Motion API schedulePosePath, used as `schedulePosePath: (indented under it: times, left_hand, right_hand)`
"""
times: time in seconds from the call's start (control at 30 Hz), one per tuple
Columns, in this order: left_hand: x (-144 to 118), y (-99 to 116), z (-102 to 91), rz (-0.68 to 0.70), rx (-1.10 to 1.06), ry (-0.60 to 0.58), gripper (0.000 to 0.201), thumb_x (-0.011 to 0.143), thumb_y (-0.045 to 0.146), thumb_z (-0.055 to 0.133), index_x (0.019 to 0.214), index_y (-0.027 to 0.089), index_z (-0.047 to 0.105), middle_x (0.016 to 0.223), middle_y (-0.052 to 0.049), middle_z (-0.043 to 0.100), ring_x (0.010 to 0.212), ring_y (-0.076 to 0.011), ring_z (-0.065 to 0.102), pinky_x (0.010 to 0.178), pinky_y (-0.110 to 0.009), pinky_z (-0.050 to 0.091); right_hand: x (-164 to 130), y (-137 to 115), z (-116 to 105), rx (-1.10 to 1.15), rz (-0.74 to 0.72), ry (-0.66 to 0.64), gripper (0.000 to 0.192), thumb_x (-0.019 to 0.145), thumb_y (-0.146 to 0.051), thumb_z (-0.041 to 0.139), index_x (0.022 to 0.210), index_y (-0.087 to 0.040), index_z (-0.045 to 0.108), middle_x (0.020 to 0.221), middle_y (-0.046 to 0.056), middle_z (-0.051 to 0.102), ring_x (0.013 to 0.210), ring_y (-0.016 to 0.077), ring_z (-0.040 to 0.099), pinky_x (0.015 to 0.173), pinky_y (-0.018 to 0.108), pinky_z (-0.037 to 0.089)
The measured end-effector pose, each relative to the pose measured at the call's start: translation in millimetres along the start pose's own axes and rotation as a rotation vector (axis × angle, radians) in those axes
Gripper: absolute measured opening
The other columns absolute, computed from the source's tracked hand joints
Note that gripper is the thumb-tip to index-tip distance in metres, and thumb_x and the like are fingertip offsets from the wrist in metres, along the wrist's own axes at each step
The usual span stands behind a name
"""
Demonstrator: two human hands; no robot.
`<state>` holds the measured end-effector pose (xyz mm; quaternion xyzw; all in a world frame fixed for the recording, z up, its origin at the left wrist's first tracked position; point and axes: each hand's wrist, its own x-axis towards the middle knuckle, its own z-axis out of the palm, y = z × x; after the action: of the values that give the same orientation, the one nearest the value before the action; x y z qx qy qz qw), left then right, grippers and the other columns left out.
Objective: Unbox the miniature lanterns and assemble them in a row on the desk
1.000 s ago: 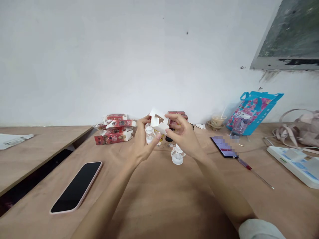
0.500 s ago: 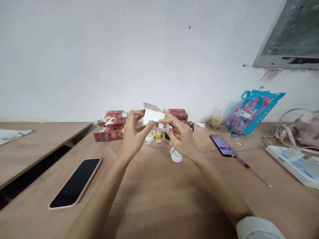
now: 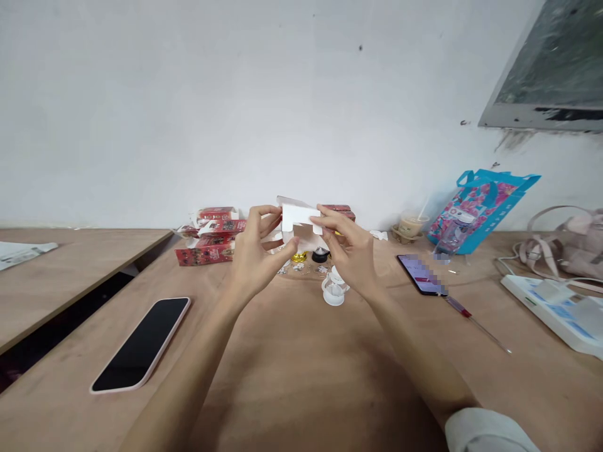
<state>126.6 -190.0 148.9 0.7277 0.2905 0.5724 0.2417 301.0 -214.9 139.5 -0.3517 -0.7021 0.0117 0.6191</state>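
Observation:
Between my hands, raised above the table, is a small cardboard box (image 3: 298,215) with a white inside and flaps standing out. My left hand (image 3: 258,254) grips its left side, thumb at the lower edge. My right hand (image 3: 349,251) holds the right side, fingers on a flap. Just below my right hand a small white lantern (image 3: 334,289) stands on the table. Behind the box, partly hidden, are a gold base (image 3: 298,257) and a black base (image 3: 320,255), with small white pieces (image 3: 298,267) in front of them.
Red printed boxes (image 3: 207,248) are stacked at the back left, another red box (image 3: 343,211) behind my right hand. A phone (image 3: 144,345) lies at left. On the right are a second phone (image 3: 421,274), a screwdriver (image 3: 475,323), a drink cup (image 3: 411,225), a blue bag (image 3: 485,210) and a power strip (image 3: 556,314).
The box has shifted slightly right, and its open end now faces me more, with the brownish inside showing. My right fingers have moved along the flap. More of the white lantern shows.

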Motion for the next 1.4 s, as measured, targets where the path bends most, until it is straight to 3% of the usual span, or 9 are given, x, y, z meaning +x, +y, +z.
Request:
schedulePosePath:
  times: [0.2,0.33,0.5,0.67,0.9,1.03,1.2,1.3,1.4]
  left_hand:
    - [-5,16,-7.1,0.222,0.216,-0.025,0.044,0.088,0.023,0.048,0.131,0.026,0.041,0.137,-0.009,0.050,0.117,-0.0245,0.057,0.077,-0.031,0.058]
    - [-6,20,-5.1,0.329,0.479,-0.097,0.033,0.089,0.015,0.037,0.110,0.023,0.062,0.140,-0.010,0.047,0.090,-0.0163,0.067,0.073,-0.029,0.056]
    - [-5,16,-3.5,0.280,0.487,-0.059,0.033,0.087,0.013,0.037,0.110,0.018,0.060,0.133,-0.013,0.054,0.068,-0.0120,0.065,0.056,-0.025,0.052]
    - [-4,14,-5.7,0.246,0.420,-0.013,0.033,0.086,0.016,0.040,0.112,0.018,0.060,0.125,-0.011,0.061,0.072,-0.0126,0.067,0.052,-0.022,0.054]
    - [-5,15,-2.6,0.181,0.358,0.000,0.033,0.080,0.015,0.049,0.111,0.018,0.060,0.128,-0.011,0.059,0.085,-0.0180,0.069,0.063,-0.027,0.060]
    - [-6,16,-1.2,0.206,0.345,0.015,0.029,0.080,0.017,0.051,0.108,0.018,0.059,0.129,-0.011,0.058,0.085,-0.0184,0.069,0.069,-0.031,0.061]
    - [-3,21,-6.4,0.344,0.426,0.047,0.023,0.078,0.025,0.060,0.100,0.021,0.059,0.137,-0.010,0.049,0.122,-0.0268,0.051,0.091,-0.043,0.052]
    - [-2,23,-12.8,0.320,0.442,-0.026,0.020,0.079,0.031,0.061,0.098,0.023,0.060,0.143,-0.008,0.042,0.130,-0.0296,0.041,0.099,-0.051,0.044]
    - [0,25,-19.3,0.204,0.339,-0.211,0.027,0.078,0.039,0.064,0.101,0.025,0.060,0.142,-0.008,0.042,0.131,-0.0301,0.040,0.098,-0.051,0.044]
  right_hand:
    - [6,7,-9,-0.017,-0.022,0.067,0.026,0.089,-0.016,0.047,0.084,-0.027,0.069,0.119,0.001,0.064,0.101,0.0181,0.063,0.085,0.039,0.054]
    - [6,8,-6,-0.123,-0.102,-0.014,0.032,0.084,-0.009,0.043,0.068,-0.023,0.067,0.127,0.002,0.059,0.094,0.0177,0.064,0.082,0.040,0.053]
    - [4,3,-5,-0.121,-0.102,-0.130,0.030,0.083,-0.010,0.041,0.085,-0.023,0.068,0.140,0.004,0.046,0.112,0.0221,0.056,0.093,0.047,0.046]
    - [4,-4,-8,-0.079,-0.118,-0.255,0.022,0.084,-0.025,0.056,0.105,-0.025,0.063,0.145,0.006,0.038,0.126,0.0263,0.044,0.103,0.051,0.038]
    - [6,-2,-3,-0.084,-0.116,-0.110,0.006,0.083,-0.021,0.057,0.087,-0.023,0.062,0.133,0.007,0.050,0.116,0.0234,0.054,0.099,0.047,0.044]
    - [7,-2,-4,-0.074,-0.142,-0.042,0.011,0.085,-0.018,0.054,0.091,-0.023,0.062,0.129,0.007,0.053,0.118,0.0229,0.053,0.100,0.047,0.044]
    - [9,-6,-12,-0.055,-0.202,-0.130,0.012,0.087,-0.018,0.052,0.091,-0.024,0.062,0.128,0.006,0.052,0.119,0.0218,0.053,0.101,0.048,0.045]
    - [9,-10,-14,-0.067,-0.239,-0.207,0.015,0.089,-0.017,0.051,0.089,-0.023,0.064,0.126,0.006,0.052,0.114,0.0202,0.056,0.098,0.045,0.048]
    - [7,-14,-12,-0.100,-0.278,-0.138,0.018,0.089,-0.015,0.050,0.086,-0.024,0.066,0.124,0.006,0.052,0.106,0.0180,0.060,0.093,0.043,0.052]
